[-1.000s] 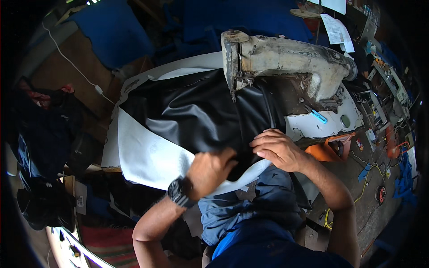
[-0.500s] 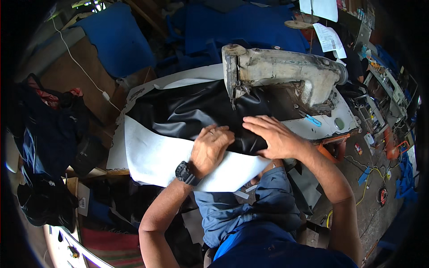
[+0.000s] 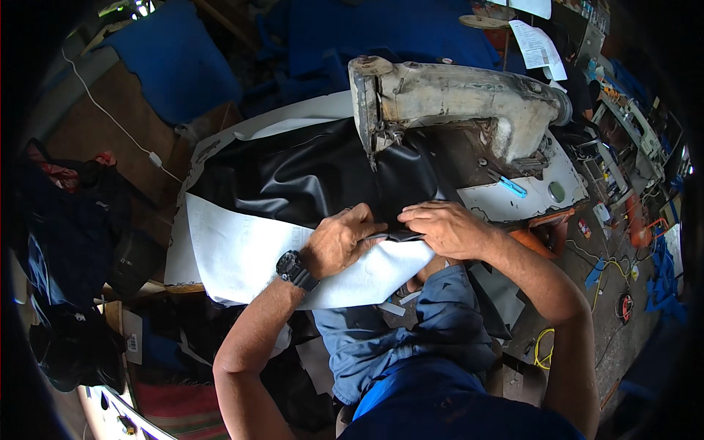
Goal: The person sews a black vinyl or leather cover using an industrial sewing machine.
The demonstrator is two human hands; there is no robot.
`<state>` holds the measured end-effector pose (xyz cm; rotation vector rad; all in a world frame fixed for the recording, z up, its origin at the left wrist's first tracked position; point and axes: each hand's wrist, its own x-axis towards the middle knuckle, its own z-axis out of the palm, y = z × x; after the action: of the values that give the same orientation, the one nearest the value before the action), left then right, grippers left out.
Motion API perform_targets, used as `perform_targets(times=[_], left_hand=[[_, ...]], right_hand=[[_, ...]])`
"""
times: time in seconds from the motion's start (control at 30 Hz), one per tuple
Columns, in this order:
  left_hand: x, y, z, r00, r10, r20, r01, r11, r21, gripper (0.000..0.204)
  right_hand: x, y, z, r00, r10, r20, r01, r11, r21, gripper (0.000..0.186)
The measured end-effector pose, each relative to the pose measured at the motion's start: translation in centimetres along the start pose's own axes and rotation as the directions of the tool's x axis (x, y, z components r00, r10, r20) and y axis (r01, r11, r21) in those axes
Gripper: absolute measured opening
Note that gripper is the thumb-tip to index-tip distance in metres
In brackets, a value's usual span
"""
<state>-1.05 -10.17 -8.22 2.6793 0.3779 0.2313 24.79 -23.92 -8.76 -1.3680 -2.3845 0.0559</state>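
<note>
Black sheet material (image 3: pixel 293 172), glossy like vinyl, lies wrinkled on the table and runs under the needle end of an old, worn sewing machine (image 3: pixel 455 95). Its white underside (image 3: pixel 242 249) is turned up along the near edge and hangs over toward my lap. My left hand (image 3: pixel 339 240), with a black watch on the wrist, pinches a folded edge of the sheet. Facing it, my right hand (image 3: pixel 444 229) has its fingers bent over the other end of the same small fold. Both hands are just in front of the needle.
On the white tabletop (image 3: pixel 488 202) right of the machine lie a light-blue handled tool (image 3: pixel 513 186) and a small round greenish disc (image 3: pixel 556 192). Dark clothing (image 3: pixel 70 220) hangs at the left. Cables and scraps lie on the floor at right.
My hands have come closer together, and a small fold of the black sheet now stands between them. The right fingers, stretched out before, are now bent. The whole view has shifted slightly.
</note>
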Motion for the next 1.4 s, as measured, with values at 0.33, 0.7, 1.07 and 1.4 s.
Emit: perform_targets(times=[0.33,0.7,1.07,1.4], left_hand=[[-1.2,-1.5,1.4,0.967,0.176,-0.185,-0.19,0.98,-0.061,0.031],[-0.6,-1.6,1.0,0.968,0.159,-0.192,-0.174,0.983,-0.061,0.029],[0.6,-2.0,0.7,0.971,0.127,-0.204,-0.142,0.988,-0.06,0.03],[1.3,-2.4,0.6,0.967,0.127,-0.222,-0.133,0.991,-0.016,0.034]], right_hand=[[0.0,-0.4,0.2,0.997,-0.022,0.08,0.027,0.998,-0.057,0.028],[0.5,0.3,-0.4,0.99,-0.03,0.137,0.045,0.993,-0.105,0.035],[1.5,1.6,-0.5,0.996,0.044,0.084,-0.043,0.999,-0.014,0.024],[2.0,2.8,-0.6,0.997,0.051,0.058,-0.053,0.998,0.022,0.027]])
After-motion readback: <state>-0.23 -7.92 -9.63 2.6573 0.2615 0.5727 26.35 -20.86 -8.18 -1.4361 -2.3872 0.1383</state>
